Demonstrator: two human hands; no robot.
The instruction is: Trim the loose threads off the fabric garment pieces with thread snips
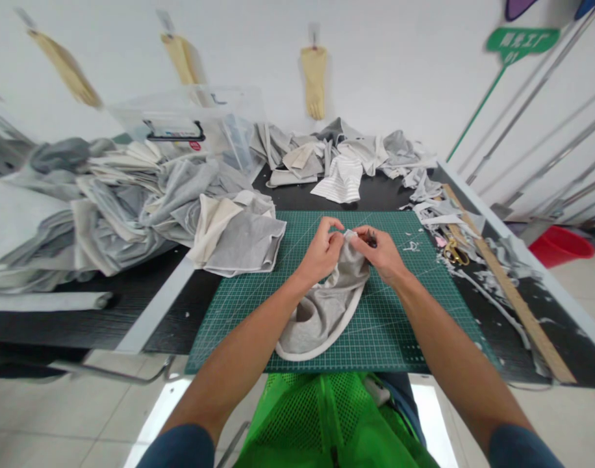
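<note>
A grey piece of fabric (321,315) with a white bound edge lies partly on the green cutting mat (249,325), its far end lifted between my hands. My left hand (324,247) pinches that end from the left with thumb and fingers. On the other side, my right hand (379,253) pinches the same end between thumb and forefinger. A small dark object (371,238) shows within my right hand; its kind is too hidden to tell. Small white scraps (412,246) lie on the mat to the right.
Folded grey fabric pieces (249,240) overlap the mat's left edge, beside a large heap (126,195). Behind stands a clear plastic box (219,123). More fabric (343,172) lies at the back. Gold-handled scissors (454,252), offcuts and a wooden ruler (516,296) lie to the right.
</note>
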